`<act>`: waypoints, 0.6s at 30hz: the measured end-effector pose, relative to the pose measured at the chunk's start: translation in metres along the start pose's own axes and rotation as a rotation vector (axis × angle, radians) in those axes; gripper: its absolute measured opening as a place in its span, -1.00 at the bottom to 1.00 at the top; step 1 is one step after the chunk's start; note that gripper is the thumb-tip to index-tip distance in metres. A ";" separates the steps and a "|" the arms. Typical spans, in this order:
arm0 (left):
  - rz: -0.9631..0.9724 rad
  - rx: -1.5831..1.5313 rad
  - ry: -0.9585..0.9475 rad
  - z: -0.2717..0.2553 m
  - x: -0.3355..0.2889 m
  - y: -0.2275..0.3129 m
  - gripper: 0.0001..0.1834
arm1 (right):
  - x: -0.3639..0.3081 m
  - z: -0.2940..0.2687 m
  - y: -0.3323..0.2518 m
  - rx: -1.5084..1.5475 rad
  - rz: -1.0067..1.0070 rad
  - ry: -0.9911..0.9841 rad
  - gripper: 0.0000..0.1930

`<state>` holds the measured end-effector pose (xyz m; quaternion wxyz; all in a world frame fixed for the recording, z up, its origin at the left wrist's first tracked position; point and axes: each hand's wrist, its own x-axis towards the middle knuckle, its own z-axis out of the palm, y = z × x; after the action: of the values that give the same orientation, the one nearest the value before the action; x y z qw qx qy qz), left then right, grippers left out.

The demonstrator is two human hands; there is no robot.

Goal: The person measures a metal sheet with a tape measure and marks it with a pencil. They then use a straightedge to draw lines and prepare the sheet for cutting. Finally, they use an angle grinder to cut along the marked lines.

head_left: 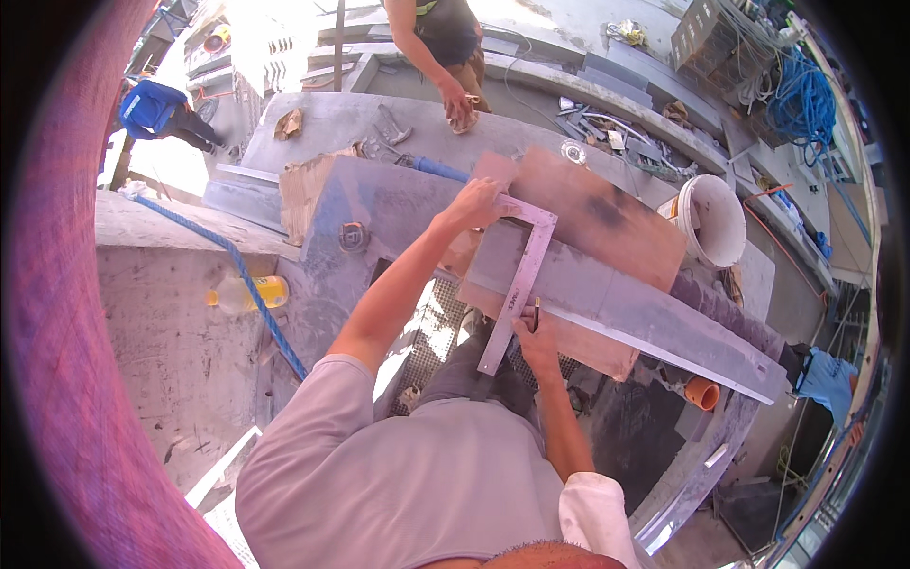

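A metal framing square (523, 277) lies across the left end of a long grey metal profile (626, 299). My left hand (477, 203) is closed on the square's short arm, near the far edge of the profile. The long arm points back toward my body and reaches past the near edge. My right hand (538, 346) grips an upright pencil (536, 311) beside the long arm, close to the profile's near edge. Brown boards (597, 213) lie along the far side of the profile, and another brown sheet (592, 346) shows under its near side.
Across the worktable, a co-worker's hand (460, 106) rests by a crumpled thing. A hammer (391, 125), a tape measure (354, 237) and a white bucket (713, 221) are around. A blue rope (223, 242) crosses a yellow bottle (254, 293) at left. An orange pipe (701, 393) sits at right.
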<state>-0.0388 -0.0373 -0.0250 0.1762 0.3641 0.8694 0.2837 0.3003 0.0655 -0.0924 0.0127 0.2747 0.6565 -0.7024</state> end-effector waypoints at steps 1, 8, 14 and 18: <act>-0.022 0.020 -0.002 0.008 -0.001 -0.015 -0.38 | -0.002 0.005 -0.004 0.047 0.018 -0.010 -0.76; 0.166 0.294 -0.152 -0.010 0.020 0.009 -0.43 | -0.009 -0.002 -0.023 -0.064 0.065 0.084 -0.79; 0.183 0.178 -0.331 0.017 0.034 0.026 -0.36 | -0.019 0.001 -0.007 -0.031 0.094 0.077 -0.80; 0.140 0.223 -0.382 0.015 0.041 0.048 -0.32 | -0.019 -0.005 0.005 -0.040 0.057 0.059 -0.81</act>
<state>-0.0329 0.0254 -0.0109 0.2762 0.4880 0.8187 0.1234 0.3202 0.0628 -0.0891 0.0189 0.3133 0.6626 -0.6800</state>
